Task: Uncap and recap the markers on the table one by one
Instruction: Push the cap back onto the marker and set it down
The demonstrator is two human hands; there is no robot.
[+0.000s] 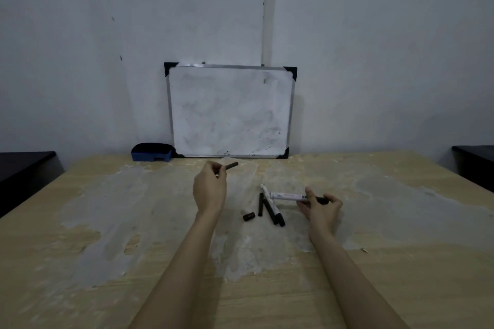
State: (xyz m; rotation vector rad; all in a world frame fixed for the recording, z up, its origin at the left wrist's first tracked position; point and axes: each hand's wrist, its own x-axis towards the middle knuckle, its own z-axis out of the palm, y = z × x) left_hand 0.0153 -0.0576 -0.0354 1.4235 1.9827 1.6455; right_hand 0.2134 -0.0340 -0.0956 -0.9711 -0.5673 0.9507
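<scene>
My right hand [319, 208] pinches a white-barrelled marker [288, 196] by its black end and holds it level just above the table. My left hand [209, 187] is raised further back and to the left. Its fingers are closed on a short dark cylinder [232, 165] that looks like a marker cap; its inner end is hidden by the fingers. Between the hands a small cluster of black-and-white markers [270, 207] lies crossed on the table. A loose black cap [249, 216] lies just left of them.
A small whiteboard [230, 111] leans on the wall at the back of the wooden table [401, 262]. A blue eraser [151, 152] sits to its left. Dark furniture stands at the far left [24, 168] and far right [475, 160].
</scene>
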